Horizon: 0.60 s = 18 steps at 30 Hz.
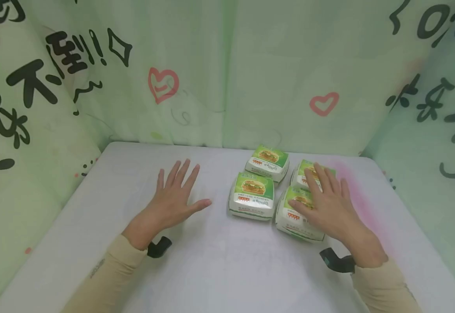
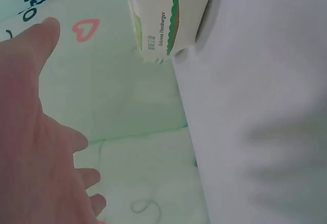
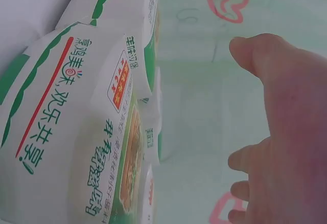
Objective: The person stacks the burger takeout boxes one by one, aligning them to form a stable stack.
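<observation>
I have the left hand (image 1: 168, 203) and right hand (image 1: 331, 206) empty, fingers spread, and lowering the right too hard could dent two of the four hamburger boxes (image 1: 252, 195) right of centre on the counter (image 1: 219, 269).

So on the worktop (image 1: 212, 269), right of the middle, you've got the front-left box (image 1: 252, 195) with the back-left box (image 1: 267, 161) just behind it, and next to those the front-right box (image 1: 296, 224) with the back-right box (image 1: 299, 176) behind. Left hand (image 1: 168, 204) is well left of the bunch, right hand (image 1: 331, 206) is above the right-side pair. Curtain (image 1: 200, 117) runs behind the worktop and along both sides.
</observation>
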### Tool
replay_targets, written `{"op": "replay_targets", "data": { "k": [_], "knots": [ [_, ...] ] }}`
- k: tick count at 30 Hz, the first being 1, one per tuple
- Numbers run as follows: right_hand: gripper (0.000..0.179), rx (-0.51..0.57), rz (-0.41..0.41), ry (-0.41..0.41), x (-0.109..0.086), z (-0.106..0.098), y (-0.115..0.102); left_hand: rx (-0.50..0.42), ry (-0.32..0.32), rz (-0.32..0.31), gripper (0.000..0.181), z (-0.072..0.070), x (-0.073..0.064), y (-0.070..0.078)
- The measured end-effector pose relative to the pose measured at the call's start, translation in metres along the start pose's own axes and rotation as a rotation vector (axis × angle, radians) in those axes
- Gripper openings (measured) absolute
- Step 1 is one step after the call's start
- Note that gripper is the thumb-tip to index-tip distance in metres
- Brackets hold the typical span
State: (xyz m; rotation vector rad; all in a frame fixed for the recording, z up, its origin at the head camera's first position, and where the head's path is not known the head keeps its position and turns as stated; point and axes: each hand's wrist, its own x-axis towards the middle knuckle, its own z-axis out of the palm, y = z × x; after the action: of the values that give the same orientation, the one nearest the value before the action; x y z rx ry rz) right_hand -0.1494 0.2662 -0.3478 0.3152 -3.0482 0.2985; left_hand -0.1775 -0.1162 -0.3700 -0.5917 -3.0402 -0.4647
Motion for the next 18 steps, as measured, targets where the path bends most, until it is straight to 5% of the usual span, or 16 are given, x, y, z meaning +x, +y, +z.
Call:
{"op": "replay_targets", "data": {
  "k": [18],
  "knots": [
    [0.095,0.079,-0.004,0.002,-0.011,0.002,0.014,-0.143,-0.061,0.134,0.118,0.012,0.03,0.014]
  ]
}}
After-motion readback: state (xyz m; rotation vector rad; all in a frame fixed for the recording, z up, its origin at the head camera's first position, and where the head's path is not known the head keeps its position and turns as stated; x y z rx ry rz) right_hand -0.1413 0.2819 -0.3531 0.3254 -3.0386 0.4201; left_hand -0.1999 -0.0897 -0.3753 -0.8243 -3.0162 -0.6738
